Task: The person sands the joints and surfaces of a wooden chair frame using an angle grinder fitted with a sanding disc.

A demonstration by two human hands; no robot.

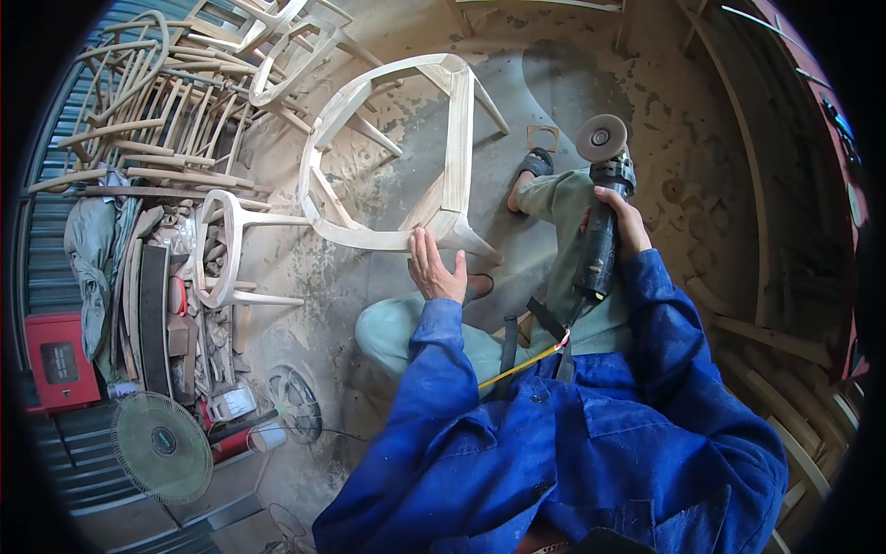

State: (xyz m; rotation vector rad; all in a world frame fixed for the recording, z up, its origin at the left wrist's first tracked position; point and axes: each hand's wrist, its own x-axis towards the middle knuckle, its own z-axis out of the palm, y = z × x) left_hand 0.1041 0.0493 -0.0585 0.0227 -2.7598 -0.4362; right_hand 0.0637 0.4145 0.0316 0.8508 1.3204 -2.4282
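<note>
A pale wooden chair frame stands on the floor in front of me, its seat opening bare. My left hand lies on the near rail at a corner joint, fingers stretched out and flat on the wood. In my right hand is a black angle grinder, gripped round its body. The grinder points up and away from the chair, with a round sanding disc at its top end. Its cord runs down toward my lap beside a yellow strip.
More chair frames and a pile of curved wooden parts crowd the left. A smaller frame stands near a cluttered shelf. A green fan and red box are lower left. Wood pieces lie at right.
</note>
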